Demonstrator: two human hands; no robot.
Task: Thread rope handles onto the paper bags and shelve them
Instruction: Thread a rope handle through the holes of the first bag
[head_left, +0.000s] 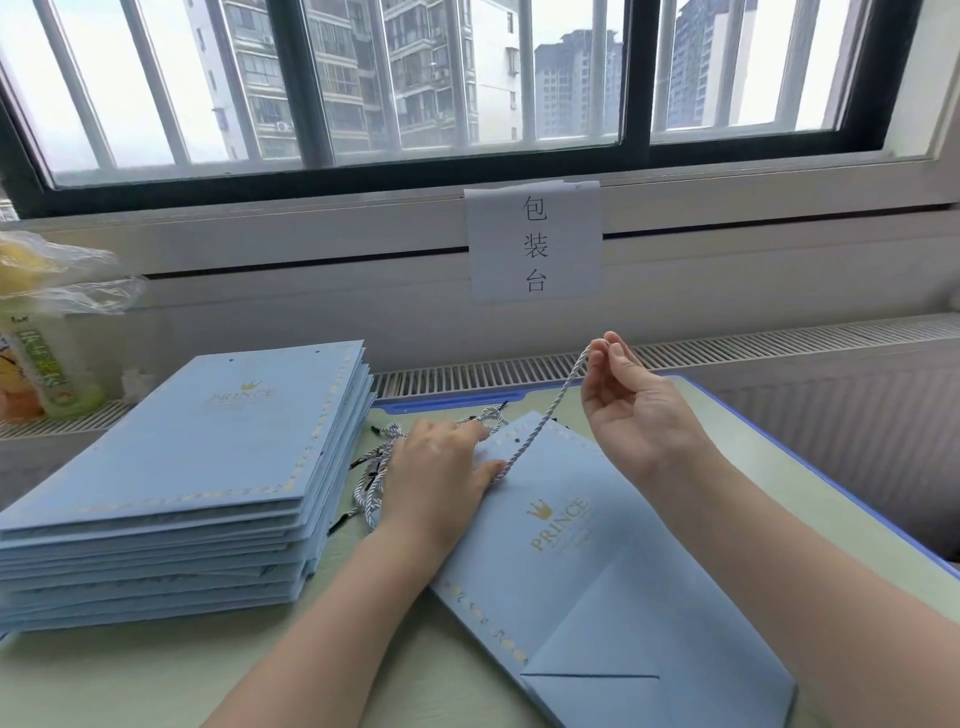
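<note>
A flat blue paper bag (587, 561) lies on the table (130, 675) just right of a stack of bags (171, 467), its long axis running diagonally, its punched top edge toward the window and its folded bottom at the near right. The right hand (631, 402), raised above the bag's top, pinches 1 end of a twisted white rope (545, 415) between thumb and fingertips, the rope slanting down to the bag's top edge. There the left hand (441, 473) presses flat, its grip narrow on the rope, beside loose ropes (371, 467).
</note>
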